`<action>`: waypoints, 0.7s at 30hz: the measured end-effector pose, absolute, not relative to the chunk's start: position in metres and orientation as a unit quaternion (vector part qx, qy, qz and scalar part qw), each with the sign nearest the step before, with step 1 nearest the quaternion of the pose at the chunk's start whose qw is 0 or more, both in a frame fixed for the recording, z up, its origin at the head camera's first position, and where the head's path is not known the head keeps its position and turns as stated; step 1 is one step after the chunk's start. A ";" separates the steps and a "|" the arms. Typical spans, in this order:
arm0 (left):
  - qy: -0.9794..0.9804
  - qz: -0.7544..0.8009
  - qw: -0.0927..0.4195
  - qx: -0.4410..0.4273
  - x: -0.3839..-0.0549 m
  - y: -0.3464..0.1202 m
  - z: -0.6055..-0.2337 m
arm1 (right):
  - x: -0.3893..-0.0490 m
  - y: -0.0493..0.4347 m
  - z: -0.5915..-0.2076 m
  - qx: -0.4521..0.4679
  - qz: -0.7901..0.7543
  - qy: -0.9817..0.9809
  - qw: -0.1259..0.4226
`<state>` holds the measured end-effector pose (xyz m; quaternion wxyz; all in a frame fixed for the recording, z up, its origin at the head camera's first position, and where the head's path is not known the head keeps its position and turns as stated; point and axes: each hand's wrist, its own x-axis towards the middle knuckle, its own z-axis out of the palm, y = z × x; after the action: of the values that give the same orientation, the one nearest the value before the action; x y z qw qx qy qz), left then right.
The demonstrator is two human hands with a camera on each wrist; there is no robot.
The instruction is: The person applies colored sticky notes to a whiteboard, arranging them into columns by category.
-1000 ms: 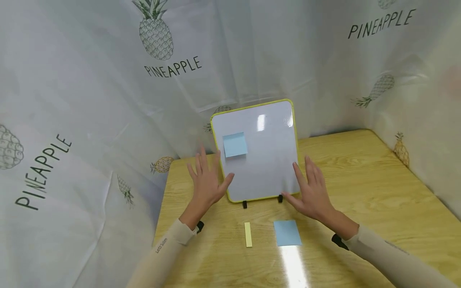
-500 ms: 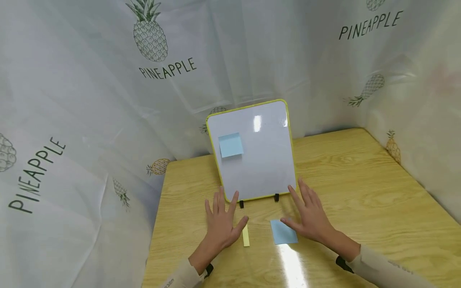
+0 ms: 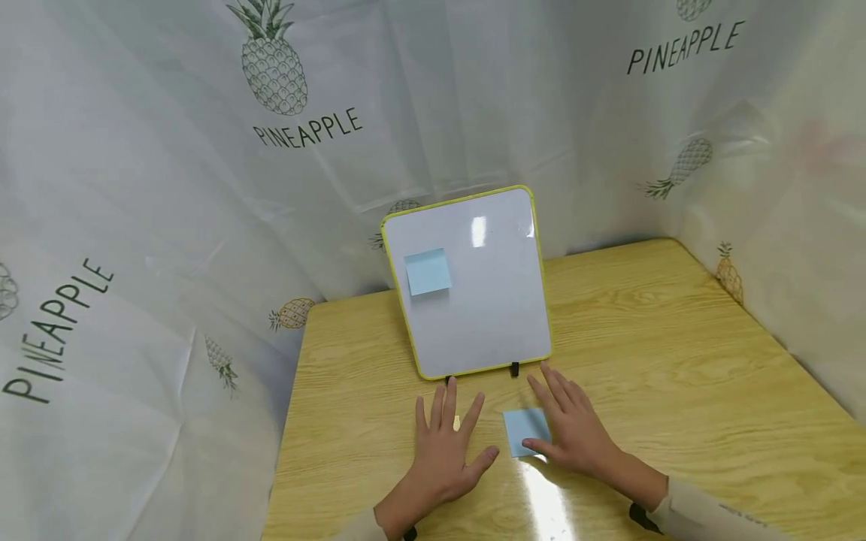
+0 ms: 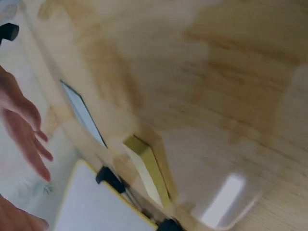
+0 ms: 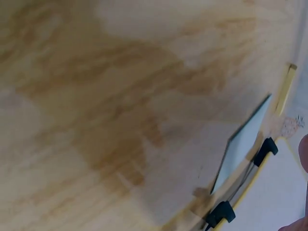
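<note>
In the head view my left hand [image 3: 441, 460] is spread palm down over the table, fingers straight. It overlaps a narrow yellow sticky-note pad [image 3: 456, 423], hiding most of it; the left wrist view shows the yellow pad [image 4: 148, 169] lying apart on the wood. To the right, my right hand [image 3: 576, 434] is spread with its thumb over the lower edge of a square light-blue sticky-note pad [image 3: 519, 428]. Neither hand holds anything. Behind them a yellow-rimmed whiteboard [image 3: 490, 308] leans upright, with a blue sticky note [image 3: 428, 272] on its left side.
Black stand feet [image 3: 515, 370] prop the whiteboard's lower edge. A wood-grain table [image 3: 649, 338] extends to the right of the hands. Pineapple-printed sheeting [image 3: 460, 98] hangs along the back and sides.
My left hand has come down and right from beside the whiteboard's left edge to over the yellow pad. My right hand has drawn back slightly, its thumb now over the blue pad.
</note>
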<state>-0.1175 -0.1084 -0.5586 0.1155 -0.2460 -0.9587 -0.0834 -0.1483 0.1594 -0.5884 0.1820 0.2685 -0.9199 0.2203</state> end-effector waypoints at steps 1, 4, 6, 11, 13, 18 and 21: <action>-0.956 -0.082 0.114 -0.256 -0.116 -0.106 -0.559 | -0.147 0.159 -0.590 0.270 0.214 -0.922 0.178; -0.951 -0.070 0.104 -0.282 -0.110 -0.100 -0.564 | -0.144 0.158 -0.594 0.275 0.202 -0.925 0.163; -0.949 -0.061 0.088 -0.296 -0.106 -0.096 -0.566 | -0.143 0.158 -0.597 0.284 0.201 -0.924 0.160; -0.941 -0.034 0.086 -0.326 -0.099 -0.088 -0.574 | -0.141 0.159 -0.603 0.303 0.179 -0.919 0.179; -0.937 -0.025 0.090 -0.336 -0.098 -0.085 -0.576 | -0.140 0.159 -0.604 0.304 0.168 -0.919 0.187; -0.932 -0.017 0.084 -0.353 -0.096 -0.080 -0.579 | -0.138 0.158 -0.603 0.301 0.173 -0.922 0.174; -0.930 -0.014 0.085 -0.357 -0.095 -0.079 -0.580 | -0.137 0.157 -0.603 0.299 0.180 -0.924 0.159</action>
<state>-0.0947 -0.0787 -0.5804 0.0847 -0.3571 -0.9301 -0.0143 -0.1367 0.1572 -0.6026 0.1592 0.2988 -0.9236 0.1799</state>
